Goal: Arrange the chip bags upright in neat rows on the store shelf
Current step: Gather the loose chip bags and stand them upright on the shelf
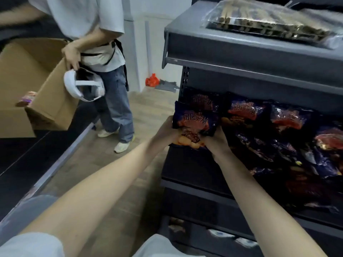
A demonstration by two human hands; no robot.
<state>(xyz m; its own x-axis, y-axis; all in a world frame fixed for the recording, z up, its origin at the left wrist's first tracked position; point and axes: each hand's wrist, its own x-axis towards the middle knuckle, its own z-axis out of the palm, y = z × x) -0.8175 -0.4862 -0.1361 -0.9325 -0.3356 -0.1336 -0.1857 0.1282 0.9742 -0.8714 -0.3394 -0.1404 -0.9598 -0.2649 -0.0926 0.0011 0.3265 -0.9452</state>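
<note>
Gripping 1 dark blue chip bag (194,120) by its lower corners, the fingers of the left hand (166,129) and right hand (216,142) curl round it, holding it roughly upright at the left front corner of the shelf (185,164). Other bags (248,110) lie slumped along the shelf to its right. Off left, another person (104,34) holds a cardboard box (27,71) and a white headset (74,86).

Wearer's two hands (165,129) (216,143), one cardboard box (27,71)

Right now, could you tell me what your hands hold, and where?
One chip bag: left hand grips its left edge, right hand its lower right corner.
</note>
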